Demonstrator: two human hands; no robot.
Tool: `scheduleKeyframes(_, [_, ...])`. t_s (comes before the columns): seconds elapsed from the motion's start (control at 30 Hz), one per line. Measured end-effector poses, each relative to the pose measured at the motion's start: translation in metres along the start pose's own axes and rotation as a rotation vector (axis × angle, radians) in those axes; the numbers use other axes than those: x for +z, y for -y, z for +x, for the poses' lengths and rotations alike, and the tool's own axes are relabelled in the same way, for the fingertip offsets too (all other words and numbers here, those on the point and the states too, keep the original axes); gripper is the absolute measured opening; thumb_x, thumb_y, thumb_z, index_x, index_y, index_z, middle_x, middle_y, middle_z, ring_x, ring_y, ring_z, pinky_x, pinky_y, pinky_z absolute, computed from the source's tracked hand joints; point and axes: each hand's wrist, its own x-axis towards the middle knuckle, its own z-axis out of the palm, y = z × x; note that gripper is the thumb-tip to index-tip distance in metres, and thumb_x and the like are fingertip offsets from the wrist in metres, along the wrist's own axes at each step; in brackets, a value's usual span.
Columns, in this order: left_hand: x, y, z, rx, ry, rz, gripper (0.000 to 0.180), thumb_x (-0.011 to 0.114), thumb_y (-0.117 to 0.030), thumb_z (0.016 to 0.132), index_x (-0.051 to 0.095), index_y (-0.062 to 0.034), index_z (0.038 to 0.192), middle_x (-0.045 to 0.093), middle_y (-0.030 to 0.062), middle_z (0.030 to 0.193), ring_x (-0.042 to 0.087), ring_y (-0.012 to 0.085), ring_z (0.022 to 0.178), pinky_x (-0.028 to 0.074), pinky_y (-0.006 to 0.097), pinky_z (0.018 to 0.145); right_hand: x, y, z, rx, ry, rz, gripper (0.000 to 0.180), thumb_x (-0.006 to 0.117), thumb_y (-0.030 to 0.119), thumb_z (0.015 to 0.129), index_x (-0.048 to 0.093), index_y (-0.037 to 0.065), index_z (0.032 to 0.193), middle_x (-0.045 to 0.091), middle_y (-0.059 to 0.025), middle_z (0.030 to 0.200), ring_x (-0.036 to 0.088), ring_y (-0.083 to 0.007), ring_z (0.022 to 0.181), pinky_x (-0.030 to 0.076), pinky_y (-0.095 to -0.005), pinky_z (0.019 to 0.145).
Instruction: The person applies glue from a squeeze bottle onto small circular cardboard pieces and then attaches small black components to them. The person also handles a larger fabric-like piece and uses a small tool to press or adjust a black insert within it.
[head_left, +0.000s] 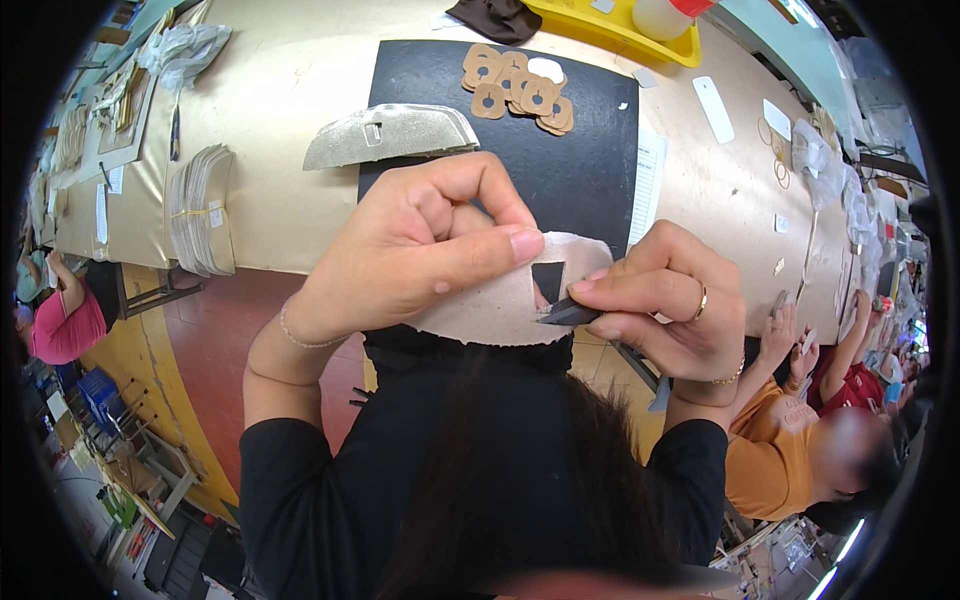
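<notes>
A pale beige flat panel with a curved outline and a rectangular cutout is held up in front of me. My left hand pinches its upper edge between thumb and fingers, beside the cutout. My right hand grips a small dark pointed tool, whose exact kind I cannot make out. The tool's tip touches the panel at the lower edge of the cutout. Beyond my left hand, a silvery curved panel with a small slot lies partly on the black mat.
Brown cardboard pieces with keyhole openings lie piled on the mat. A tied stack of curved panels rests at left. A yellow tray with a red-topped container is at the far edge. Other people sit on the right, one in orange.
</notes>
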Motion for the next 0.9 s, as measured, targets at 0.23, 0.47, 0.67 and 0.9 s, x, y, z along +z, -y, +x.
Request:
scheduleKeyframes(0.23, [0.0003, -0.0022, -0.0013, -0.009, -0.035, 0.065, 0.01, 0.064, -0.011, 0.088, 0.058, -0.0033, 0.085, 0.05, -0.0093, 0.059, 0.035, -0.0045, 0.05, 0.024, 0.015, 0.045, 0.0005, 0.0017, 0.0007, 0.016, -0.01, -0.014, 0.028, 0.079, 0.014, 0.064, 0.073, 0.004, 0.089, 0.06, -0.0055, 0.073, 0.061, -0.0159, 0.069, 0.048, -0.0248, 0.063])
scheduleKeyframes(0.47, [0.0016, -0.0005, -0.0007, 0.005, -0.048, 0.044, 0.011, 0.065, -0.012, 0.088, 0.058, -0.0026, 0.086, 0.049, -0.0094, 0.058, 0.035, -0.0043, 0.05, 0.024, 0.014, 0.045, 0.0004, 0.0025, 0.0005, 0.018, -0.019, -0.03, 0.028, 0.079, 0.013, 0.063, 0.072, 0.004, 0.088, 0.06, -0.0057, 0.072, 0.061, -0.0159, 0.068, 0.05, -0.0259, 0.065])
scheduleKeyframes(0.67, [0.0027, 0.0001, 0.0002, -0.001, -0.05, 0.017, 0.012, 0.065, -0.012, 0.087, 0.059, -0.0018, 0.086, 0.049, -0.0094, 0.057, 0.035, -0.0041, 0.05, 0.024, 0.014, 0.045, 0.0016, 0.003, -0.001, 0.019, -0.035, -0.052, 0.027, 0.079, 0.011, 0.062, 0.072, 0.004, 0.087, 0.06, -0.0056, 0.072, 0.061, -0.0159, 0.067, 0.051, -0.0262, 0.064])
scheduleKeyframes(0.9, [0.0015, 0.0003, 0.0013, 0.006, -0.041, 0.039, 0.012, 0.065, -0.012, 0.087, 0.059, -0.0017, 0.086, 0.048, -0.0094, 0.057, 0.034, -0.0039, 0.049, 0.024, 0.015, 0.045, 0.0022, 0.0018, 0.0003, -0.001, -0.047, -0.028, 0.026, 0.079, 0.01, 0.063, 0.072, 0.005, 0.087, 0.059, -0.0045, 0.072, 0.06, -0.0158, 0.067, 0.048, -0.0258, 0.061])
